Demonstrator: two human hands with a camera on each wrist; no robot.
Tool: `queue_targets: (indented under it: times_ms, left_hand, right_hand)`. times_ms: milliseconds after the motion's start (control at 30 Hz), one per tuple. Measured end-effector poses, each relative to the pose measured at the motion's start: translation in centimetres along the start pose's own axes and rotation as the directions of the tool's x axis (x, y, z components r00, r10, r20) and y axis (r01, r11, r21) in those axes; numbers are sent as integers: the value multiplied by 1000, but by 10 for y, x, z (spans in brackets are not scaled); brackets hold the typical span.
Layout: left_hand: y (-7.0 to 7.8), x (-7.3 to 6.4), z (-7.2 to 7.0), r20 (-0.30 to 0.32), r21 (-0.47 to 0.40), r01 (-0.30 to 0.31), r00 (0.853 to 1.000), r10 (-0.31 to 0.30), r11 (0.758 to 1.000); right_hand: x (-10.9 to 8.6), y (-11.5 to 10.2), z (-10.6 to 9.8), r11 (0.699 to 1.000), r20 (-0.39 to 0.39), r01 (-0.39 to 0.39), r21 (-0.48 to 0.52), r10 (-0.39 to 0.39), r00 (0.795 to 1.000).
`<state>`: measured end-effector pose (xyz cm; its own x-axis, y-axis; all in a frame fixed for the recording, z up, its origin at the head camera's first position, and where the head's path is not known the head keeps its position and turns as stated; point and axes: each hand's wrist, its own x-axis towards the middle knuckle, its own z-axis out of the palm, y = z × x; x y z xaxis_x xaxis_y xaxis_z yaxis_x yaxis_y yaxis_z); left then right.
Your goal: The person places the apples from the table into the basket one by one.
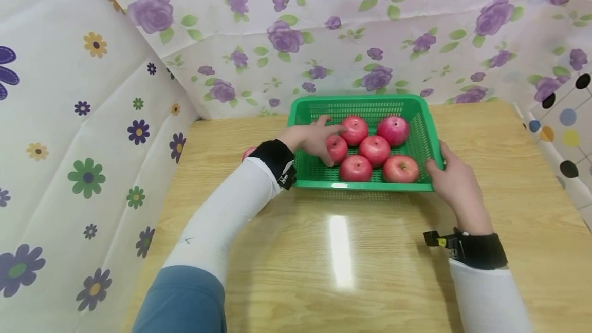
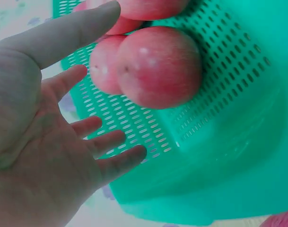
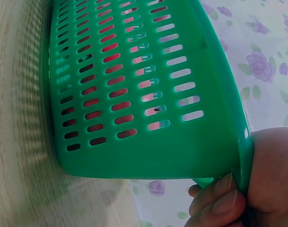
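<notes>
A green perforated plastic basket point(image 1: 361, 98) holds several red apples point(image 1: 374, 150). Over its left part hovers my left hand point(image 1: 314, 139), fingers spread beside the leftmost apple point(image 1: 336, 147). From the left wrist, the same hand point(image 2: 54, 123) shows loosely extended fingers and thumb, with a gap to the nearest apple point(image 2: 160, 68). My right hand point(image 1: 458, 181) grips the basket's right rim near the front corner. The right wrist view has that hand's fingers point(image 3: 219, 203) curled round the rim, beside the slotted basket wall point(image 3: 134, 161).
Another apple point(image 1: 248, 153) lies on the wooden table point(image 1: 287, 251) outside the basket, mostly hidden by my left forearm. A flowered sheet point(image 1: 287, 66) hangs behind the table, and another patterned sheet point(image 1: 111, 179) covers the left side.
</notes>
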<state>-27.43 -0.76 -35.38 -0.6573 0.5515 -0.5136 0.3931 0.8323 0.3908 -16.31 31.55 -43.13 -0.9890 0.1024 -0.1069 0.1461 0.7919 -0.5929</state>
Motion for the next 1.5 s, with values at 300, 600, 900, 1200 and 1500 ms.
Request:
queue_targets:
  times_ms: [300, 600, 900, 1200, 1500]
  left_hand:
    - [-18, -37, -11, -149, -209, -179, 977, 149, 962]
    - [-37, -77, -19, -288, -194, -240, 941, 178, 951]
    - [-69, -127, -1, -536, -154, -292, 827, 168, 944]
    - [-109, -163, 54, -649, -133, -166, 760, 41, 977]
    - [-143, -168, 121, -600, -221, -80, 797, -71, 972]
  right_hand:
    - [0, -1, -1, 1000, 10, -6, 4, 6, 1000]
    - [1, -1, 0, 1000, 25, -12, 10, 12, 1000]
    - [-1, -4, -1, 1000, 33, -14, 19, 13, 999]
    - [0, -2, -1, 1000, 28, -20, 6, 20, 999]
    - [1, -2, 1, 1000, 36, -19, 6, 18, 999]
